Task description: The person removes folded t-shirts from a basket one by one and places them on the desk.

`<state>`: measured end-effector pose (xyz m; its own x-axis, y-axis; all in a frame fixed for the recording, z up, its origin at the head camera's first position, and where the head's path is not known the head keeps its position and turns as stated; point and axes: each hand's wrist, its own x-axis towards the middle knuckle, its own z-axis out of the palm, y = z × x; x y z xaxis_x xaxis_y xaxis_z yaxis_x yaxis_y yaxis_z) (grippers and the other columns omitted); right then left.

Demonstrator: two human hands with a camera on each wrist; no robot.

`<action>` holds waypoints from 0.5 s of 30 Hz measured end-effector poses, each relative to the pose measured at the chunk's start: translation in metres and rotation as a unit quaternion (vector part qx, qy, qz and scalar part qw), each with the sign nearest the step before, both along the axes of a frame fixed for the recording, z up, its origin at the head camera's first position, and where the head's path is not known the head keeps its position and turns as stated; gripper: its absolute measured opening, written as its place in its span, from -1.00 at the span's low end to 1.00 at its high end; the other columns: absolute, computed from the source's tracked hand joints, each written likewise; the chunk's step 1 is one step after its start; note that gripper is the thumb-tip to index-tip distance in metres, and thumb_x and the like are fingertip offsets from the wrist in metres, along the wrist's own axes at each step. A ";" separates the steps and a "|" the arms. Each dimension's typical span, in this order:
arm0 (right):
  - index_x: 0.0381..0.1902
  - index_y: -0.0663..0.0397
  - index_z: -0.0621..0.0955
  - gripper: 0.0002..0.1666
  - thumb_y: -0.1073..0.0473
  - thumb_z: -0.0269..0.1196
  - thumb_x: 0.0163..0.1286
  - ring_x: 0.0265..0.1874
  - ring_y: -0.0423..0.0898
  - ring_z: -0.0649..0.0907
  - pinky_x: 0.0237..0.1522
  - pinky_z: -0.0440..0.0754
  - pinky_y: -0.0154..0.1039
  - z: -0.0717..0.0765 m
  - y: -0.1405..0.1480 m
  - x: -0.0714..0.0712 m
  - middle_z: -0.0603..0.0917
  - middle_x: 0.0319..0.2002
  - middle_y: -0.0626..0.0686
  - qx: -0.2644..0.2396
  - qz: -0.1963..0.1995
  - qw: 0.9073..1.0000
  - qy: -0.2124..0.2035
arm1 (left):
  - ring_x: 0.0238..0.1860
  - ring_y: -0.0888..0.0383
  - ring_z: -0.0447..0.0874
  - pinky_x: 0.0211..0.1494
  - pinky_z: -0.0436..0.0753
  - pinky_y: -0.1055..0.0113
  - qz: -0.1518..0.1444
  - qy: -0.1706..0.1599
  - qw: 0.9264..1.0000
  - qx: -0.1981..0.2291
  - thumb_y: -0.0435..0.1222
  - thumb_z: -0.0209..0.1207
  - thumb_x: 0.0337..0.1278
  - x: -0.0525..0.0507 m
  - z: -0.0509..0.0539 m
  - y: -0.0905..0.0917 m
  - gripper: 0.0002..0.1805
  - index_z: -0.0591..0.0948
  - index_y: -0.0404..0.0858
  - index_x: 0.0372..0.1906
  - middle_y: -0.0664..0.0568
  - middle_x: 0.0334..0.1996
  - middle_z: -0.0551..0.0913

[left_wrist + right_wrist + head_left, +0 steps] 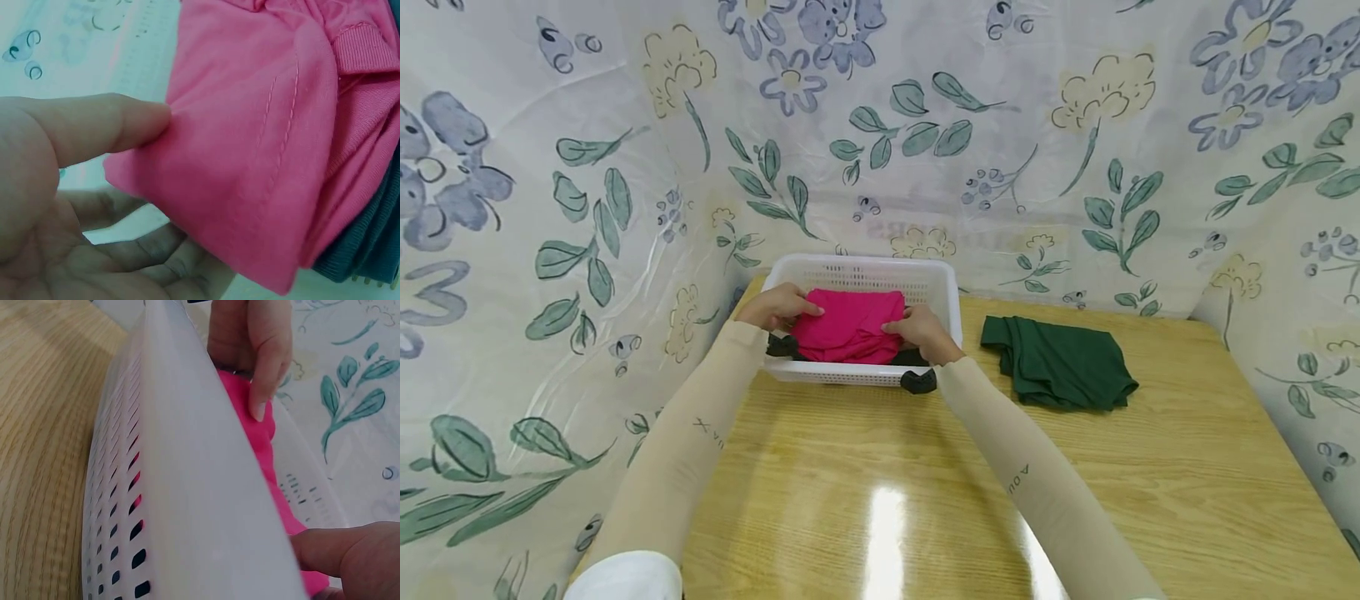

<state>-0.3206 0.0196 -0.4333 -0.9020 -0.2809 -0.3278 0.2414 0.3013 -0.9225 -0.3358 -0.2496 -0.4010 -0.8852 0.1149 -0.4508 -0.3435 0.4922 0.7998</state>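
Observation:
A folded pink garment [853, 325] with ribbed trim and stitching lies inside a white perforated basket [850, 373]. My left hand [781, 307] pinches its left edge, thumb on top and fingers underneath, as the left wrist view shows. At the opposite edge, my right hand [927, 332] pinches the cloth with its thumb on top; its other fingers are mostly hidden. Under the pink garment, dark folded cloth [375, 231] shows inside the basket. In the right wrist view, the basket's wall [200, 475] covers much of the pink cloth.
A folded dark green garment [1060, 364] lies on the wooden table [820, 475], right of the basket. Black pieces sit at the basket's left side and front right corner. Floral curtains [880, 167] enclose the table behind and at both sides.

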 end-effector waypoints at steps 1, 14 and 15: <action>0.15 0.39 0.53 -0.59 0.26 0.32 0.47 -0.43 -0.17 0.68 -0.18 0.74 -0.23 0.000 0.000 0.000 0.64 -0.28 0.08 0.003 0.001 1.000 0.000 | -0.51 0.24 0.52 -0.34 0.66 0.35 0.005 -0.001 1.000 0.014 -0.41 0.23 0.38 0.000 0.000 0.000 -0.84 0.51 -0.33 -0.33 0.06 -0.54 0.52; 0.08 0.38 0.55 -0.66 0.26 0.32 0.47 -0.46 -0.19 0.68 -0.21 0.74 -0.25 -0.002 0.002 -0.001 0.64 -0.34 0.05 -0.003 0.004 1.000 -0.002 | -0.43 0.20 0.53 -0.27 0.63 0.32 -0.018 0.011 0.999 -0.048 -0.31 0.23 0.39 0.000 0.002 0.006 -0.69 0.39 -0.23 -0.46 0.06 -0.51 0.48; 0.12 0.38 0.54 -0.63 0.27 0.32 0.47 -0.46 -0.19 0.68 -0.21 0.74 -0.25 -0.002 0.002 -0.001 0.64 -0.33 0.05 -0.004 0.003 1.000 -0.002 | -0.45 0.21 0.52 -0.30 0.61 0.34 -0.019 0.015 0.998 -0.049 -0.32 0.24 0.38 0.000 0.002 0.006 -0.65 0.37 -0.21 -0.51 0.07 -0.55 0.46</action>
